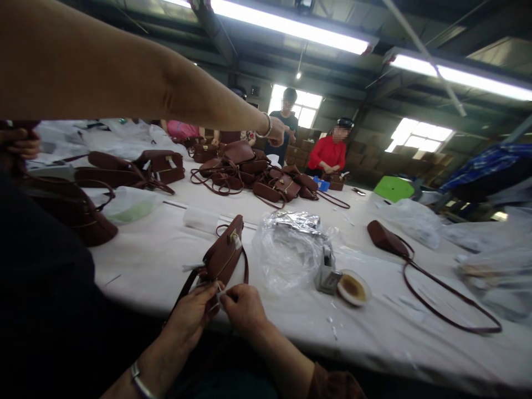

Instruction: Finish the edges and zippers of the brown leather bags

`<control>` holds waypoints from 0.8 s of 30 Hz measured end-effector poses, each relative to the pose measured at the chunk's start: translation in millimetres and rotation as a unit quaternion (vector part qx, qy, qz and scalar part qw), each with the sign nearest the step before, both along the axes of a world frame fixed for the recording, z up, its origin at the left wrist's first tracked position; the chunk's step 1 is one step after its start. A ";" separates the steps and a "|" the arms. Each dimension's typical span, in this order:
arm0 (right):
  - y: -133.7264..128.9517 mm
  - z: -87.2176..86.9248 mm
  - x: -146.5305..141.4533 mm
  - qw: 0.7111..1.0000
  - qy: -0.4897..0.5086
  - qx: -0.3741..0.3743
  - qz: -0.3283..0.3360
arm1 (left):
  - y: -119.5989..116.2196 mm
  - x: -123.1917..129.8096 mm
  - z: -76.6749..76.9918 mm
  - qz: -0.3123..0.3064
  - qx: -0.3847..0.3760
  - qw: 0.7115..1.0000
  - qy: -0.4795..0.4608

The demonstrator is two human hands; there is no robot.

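1. The brown crossbody handbag (224, 257) is tilted at the near edge of the white-covered table (145, 252), its gold-coloured clasp (234, 235) facing up and a strap along each side.
2. The left hand (189, 315) grips the bag's near end, thumb on top. The right hand (245, 306) has its thumb and fingers curled together beside a small white strip (220, 296); I cannot tell whether they pinch it.
3. The step in hand looks like close fingertip work at that end. The next move seems to call for a steady left hold and a fine right-hand pinch.
4. Crumpled clear plastic (286, 255) lies just right of the bag, with a grey metal holder (327, 271) and a round dish (353, 287) beyond, so sideways room there is tight.
5. More tabletop lies open to the left. Another person's arm (166, 83) crosses above, well apart from the 2 working hands.
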State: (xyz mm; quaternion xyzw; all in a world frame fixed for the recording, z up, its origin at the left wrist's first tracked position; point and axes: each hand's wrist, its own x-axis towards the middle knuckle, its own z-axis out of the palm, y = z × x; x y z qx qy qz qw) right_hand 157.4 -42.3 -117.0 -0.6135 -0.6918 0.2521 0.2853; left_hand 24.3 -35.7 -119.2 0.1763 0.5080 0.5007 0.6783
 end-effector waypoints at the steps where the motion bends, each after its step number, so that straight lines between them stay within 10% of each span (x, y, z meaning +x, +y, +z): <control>1: -0.2 0.8 -0.3 1.000 -0.001 0.001 -0.002 | 0.1 0.0 -0.8 0.001 0.002 1.000 0.000; 24: 11.5 12.1 -10.1 0.999 0.044 0.000 -0.019 | -9.7 -8.5 -7.1 0.013 -0.023 0.999 -0.033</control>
